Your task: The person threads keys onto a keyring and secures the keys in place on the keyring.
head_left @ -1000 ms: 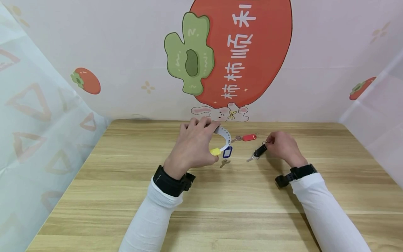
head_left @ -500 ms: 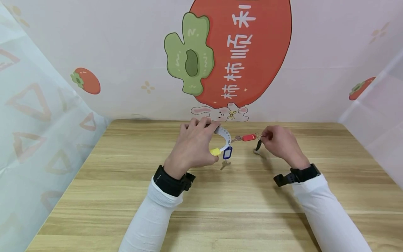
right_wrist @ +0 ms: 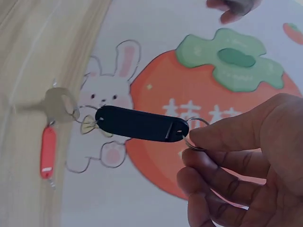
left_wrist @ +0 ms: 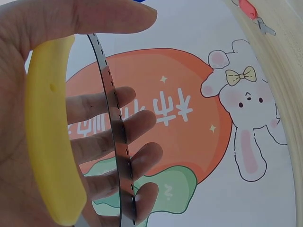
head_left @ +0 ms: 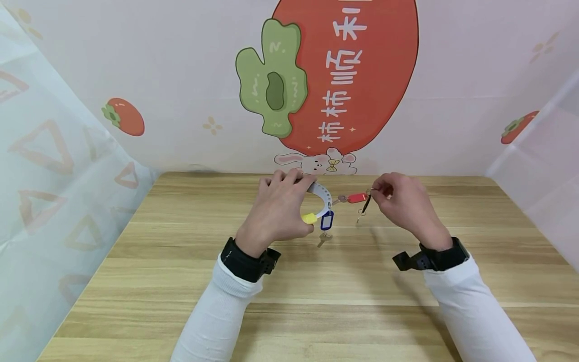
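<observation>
My left hand (head_left: 282,211) grips a round hoop (head_left: 323,193) with a yellow curved handle (left_wrist: 52,132) and a pale strip (left_wrist: 112,113) pierced by a row of small holes. From the hoop hangs a blue key tag (head_left: 327,220), a small key (head_left: 323,239) below it. To its right, above the table, my right hand (head_left: 404,203) pinches the split ring (right_wrist: 198,135) of a black key tag (right_wrist: 141,124) between thumb and fingers. A key (right_wrist: 57,104) dangles from that tag's other end. Between the hands a red key tag (head_left: 357,198) with its own key (head_left: 342,199) lies on the table.
The wooden table (head_left: 298,311) ends at a printed backdrop (head_left: 190,136) with a large persimmon and a rabbit. Side cloths (head_left: 59,166) rise at left and right. Each wrist wears a black strapped camera (head_left: 246,260).
My right hand has moved left and slightly away with the black key tag, which now hangs steeply near the red one. My left hand and the hoop stay put; the blue tag's key sways slightly.
</observation>
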`<action>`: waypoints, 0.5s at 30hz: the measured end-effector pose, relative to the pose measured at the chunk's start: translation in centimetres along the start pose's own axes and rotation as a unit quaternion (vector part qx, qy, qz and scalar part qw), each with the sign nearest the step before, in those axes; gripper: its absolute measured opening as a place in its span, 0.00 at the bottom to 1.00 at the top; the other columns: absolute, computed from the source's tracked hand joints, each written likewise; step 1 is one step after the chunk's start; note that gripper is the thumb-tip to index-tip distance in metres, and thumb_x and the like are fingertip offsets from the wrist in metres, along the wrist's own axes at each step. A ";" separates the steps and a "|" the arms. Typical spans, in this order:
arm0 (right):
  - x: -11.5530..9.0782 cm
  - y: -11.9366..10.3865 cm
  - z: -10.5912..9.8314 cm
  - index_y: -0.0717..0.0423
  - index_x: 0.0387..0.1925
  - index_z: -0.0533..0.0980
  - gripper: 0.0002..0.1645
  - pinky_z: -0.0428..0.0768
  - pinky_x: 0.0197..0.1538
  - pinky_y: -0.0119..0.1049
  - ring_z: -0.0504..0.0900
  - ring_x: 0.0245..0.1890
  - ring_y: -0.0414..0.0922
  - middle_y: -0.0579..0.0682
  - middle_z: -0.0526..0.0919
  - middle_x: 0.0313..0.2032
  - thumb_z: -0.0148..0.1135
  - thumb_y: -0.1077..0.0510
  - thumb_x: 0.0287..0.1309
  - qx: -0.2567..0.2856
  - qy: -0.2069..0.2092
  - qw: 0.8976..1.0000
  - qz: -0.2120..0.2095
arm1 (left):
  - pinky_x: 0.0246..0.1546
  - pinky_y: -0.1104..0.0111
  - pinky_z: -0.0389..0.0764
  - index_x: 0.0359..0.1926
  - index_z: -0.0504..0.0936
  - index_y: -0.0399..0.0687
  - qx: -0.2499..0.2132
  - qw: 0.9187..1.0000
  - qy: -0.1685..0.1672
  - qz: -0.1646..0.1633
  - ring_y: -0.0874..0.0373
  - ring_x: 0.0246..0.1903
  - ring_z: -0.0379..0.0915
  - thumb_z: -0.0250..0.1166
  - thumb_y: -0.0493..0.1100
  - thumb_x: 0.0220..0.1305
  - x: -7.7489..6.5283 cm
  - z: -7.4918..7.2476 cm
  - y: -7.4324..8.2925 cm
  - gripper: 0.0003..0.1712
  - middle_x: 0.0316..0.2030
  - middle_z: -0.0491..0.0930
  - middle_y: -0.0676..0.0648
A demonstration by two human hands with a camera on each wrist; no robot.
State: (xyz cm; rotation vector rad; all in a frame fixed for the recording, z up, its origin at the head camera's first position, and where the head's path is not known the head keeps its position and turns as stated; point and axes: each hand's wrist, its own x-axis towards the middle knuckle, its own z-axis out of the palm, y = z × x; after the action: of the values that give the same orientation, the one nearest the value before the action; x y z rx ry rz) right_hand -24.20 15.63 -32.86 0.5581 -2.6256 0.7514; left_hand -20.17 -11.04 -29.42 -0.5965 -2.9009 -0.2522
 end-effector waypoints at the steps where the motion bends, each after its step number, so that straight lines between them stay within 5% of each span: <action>1: 0.0 -0.3 -0.1 0.61 0.32 0.83 0.02 0.75 0.33 0.43 0.82 0.30 0.49 0.52 0.85 0.29 0.66 0.65 0.60 0.003 0.006 1.000 -0.003 | 0.54 0.46 0.68 0.70 0.72 0.57 0.001 1.000 -0.001 0.000 0.45 0.58 0.65 0.77 0.55 0.44 0.0 0.0 0.0 0.49 0.62 0.72 0.47; 8: -0.4 -1.7 -0.6 0.61 0.34 0.83 0.01 0.75 0.37 0.45 0.81 0.31 0.47 0.51 0.84 0.29 0.68 0.66 0.59 0.028 0.032 0.999 -0.026 | 0.54 0.46 0.68 0.73 0.70 0.58 0.003 1.000 -0.003 0.001 0.45 0.58 0.65 0.78 0.56 0.44 0.1 0.1 0.0 0.52 0.63 0.71 0.47; 15: -0.5 -2.7 -1.1 0.59 0.34 0.85 0.02 0.79 0.36 0.37 0.81 0.29 0.43 0.48 0.85 0.29 0.71 0.64 0.59 0.071 0.008 0.997 -0.040 | 0.54 0.46 0.68 0.73 0.69 0.58 0.003 1.000 -0.003 0.001 0.45 0.58 0.65 0.77 0.56 0.45 0.0 0.1 0.0 0.52 0.63 0.71 0.47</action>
State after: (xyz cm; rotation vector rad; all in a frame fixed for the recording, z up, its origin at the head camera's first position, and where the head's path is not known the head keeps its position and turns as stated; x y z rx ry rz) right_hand -22.28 14.23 -31.09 0.6885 -2.5328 0.9193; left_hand -20.22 -11.00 -29.53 -0.6014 -2.9059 -0.2427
